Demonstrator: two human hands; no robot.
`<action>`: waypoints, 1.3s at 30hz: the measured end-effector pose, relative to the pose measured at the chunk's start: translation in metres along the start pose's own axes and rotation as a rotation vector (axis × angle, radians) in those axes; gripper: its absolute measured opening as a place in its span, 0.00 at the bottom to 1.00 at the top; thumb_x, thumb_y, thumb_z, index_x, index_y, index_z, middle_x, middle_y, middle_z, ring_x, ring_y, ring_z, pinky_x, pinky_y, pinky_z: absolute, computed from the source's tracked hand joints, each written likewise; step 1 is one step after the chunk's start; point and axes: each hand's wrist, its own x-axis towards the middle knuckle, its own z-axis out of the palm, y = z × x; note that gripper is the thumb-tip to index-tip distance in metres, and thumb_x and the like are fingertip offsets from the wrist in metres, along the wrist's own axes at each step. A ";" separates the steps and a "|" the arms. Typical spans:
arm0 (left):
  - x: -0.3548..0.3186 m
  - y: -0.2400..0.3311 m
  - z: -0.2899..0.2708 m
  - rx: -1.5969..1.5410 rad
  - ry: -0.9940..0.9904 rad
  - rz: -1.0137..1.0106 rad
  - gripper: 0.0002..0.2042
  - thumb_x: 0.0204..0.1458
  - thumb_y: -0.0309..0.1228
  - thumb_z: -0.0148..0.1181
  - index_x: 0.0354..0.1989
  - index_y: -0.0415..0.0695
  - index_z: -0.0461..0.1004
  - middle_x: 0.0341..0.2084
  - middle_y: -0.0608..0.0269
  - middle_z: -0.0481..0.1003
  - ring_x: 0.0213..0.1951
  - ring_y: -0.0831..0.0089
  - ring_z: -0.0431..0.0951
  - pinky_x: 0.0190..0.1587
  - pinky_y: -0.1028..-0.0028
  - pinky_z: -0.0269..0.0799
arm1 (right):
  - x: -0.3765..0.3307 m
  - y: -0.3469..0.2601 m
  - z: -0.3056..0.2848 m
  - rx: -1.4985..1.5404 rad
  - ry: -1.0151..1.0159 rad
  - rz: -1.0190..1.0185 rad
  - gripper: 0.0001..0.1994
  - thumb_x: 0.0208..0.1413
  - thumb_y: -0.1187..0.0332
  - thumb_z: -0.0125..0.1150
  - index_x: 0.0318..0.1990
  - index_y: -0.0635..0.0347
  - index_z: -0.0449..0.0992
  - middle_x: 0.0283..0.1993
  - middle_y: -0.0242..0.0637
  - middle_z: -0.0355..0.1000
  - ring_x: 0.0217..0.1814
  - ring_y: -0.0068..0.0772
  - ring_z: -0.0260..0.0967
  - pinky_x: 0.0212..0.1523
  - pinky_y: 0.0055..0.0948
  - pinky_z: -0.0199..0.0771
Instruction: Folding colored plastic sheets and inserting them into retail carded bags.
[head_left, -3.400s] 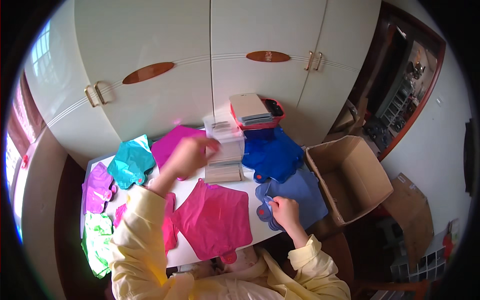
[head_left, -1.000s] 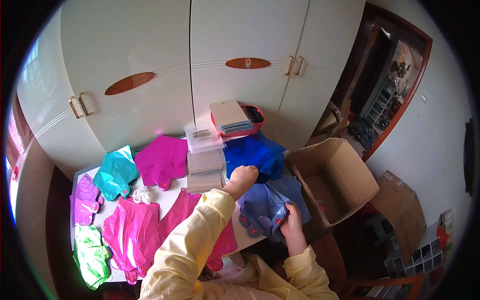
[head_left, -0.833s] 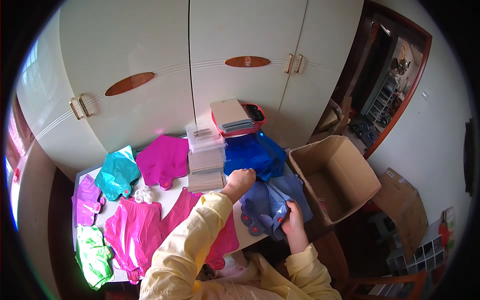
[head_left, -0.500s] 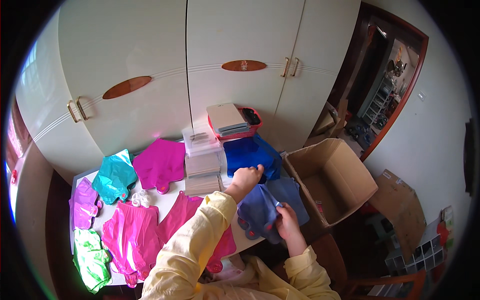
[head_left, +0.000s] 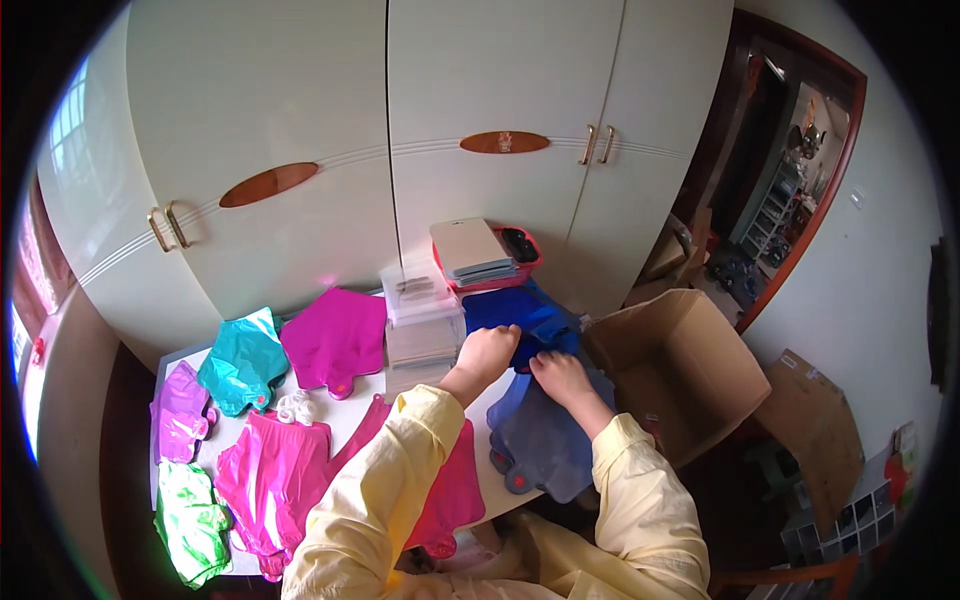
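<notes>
- The blue foil pile [head_left: 520, 318] lies on the table [head_left: 355, 420], just in front of the red tray [head_left: 520, 262] and beside the cardboard box [head_left: 690, 370].
- The left hand [head_left: 488, 352] rests on the pile's near edge, fingers curled over the foil; whether it grips cannot be told.
- The right hand [head_left: 562, 376] sits just right of the left hand, fingers bent down on the foil, and its grip cannot be told either.
- A greyer blue sheet [head_left: 545, 445] lies nearer the person than the pile, under the right wrist.
- Left of the pile stand stacked clear packs [head_left: 422, 325].
- Further left lie magenta [head_left: 335, 338], teal [head_left: 240, 360], purple [head_left: 180, 425], pink [head_left: 275, 480] and green [head_left: 190, 520] foil pieces.
</notes>
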 end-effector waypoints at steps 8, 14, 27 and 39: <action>0.018 -0.004 -0.015 0.100 -0.016 0.077 0.10 0.43 0.28 0.58 0.35 0.42 0.69 0.27 0.56 0.75 0.29 0.59 0.79 0.29 0.65 0.76 | 0.041 -0.044 0.014 0.149 0.161 0.068 0.02 0.44 0.70 0.54 0.23 0.54 0.71 0.21 0.36 0.71 0.18 0.38 0.71 0.20 0.35 0.73; 0.004 0.000 0.011 0.177 0.058 0.193 0.08 0.43 0.27 0.56 0.34 0.43 0.70 0.26 0.61 0.75 0.27 0.64 0.79 0.26 0.69 0.76 | 0.047 -0.063 0.037 0.470 0.331 0.018 0.06 0.49 0.67 0.51 0.33 0.56 0.73 0.25 0.41 0.73 0.25 0.48 0.71 0.25 0.44 0.71; -0.037 -0.012 0.028 0.139 -0.165 0.216 0.05 0.44 0.30 0.55 0.28 0.44 0.75 0.23 0.59 0.77 0.26 0.64 0.80 0.25 0.69 0.75 | -0.033 -0.112 -0.098 0.458 -0.170 0.205 0.19 0.50 0.58 0.60 0.45 0.62 0.72 0.44 0.45 0.73 0.44 0.43 0.73 0.41 0.39 0.75; -0.103 0.009 -0.021 0.101 -0.345 0.262 0.05 0.43 0.28 0.54 0.24 0.45 0.78 0.25 0.58 0.77 0.33 0.63 0.79 0.31 0.67 0.76 | -0.022 -0.139 -0.082 0.245 -0.262 0.474 0.12 0.45 0.59 0.60 0.28 0.59 0.73 0.30 0.41 0.75 0.29 0.43 0.75 0.28 0.40 0.76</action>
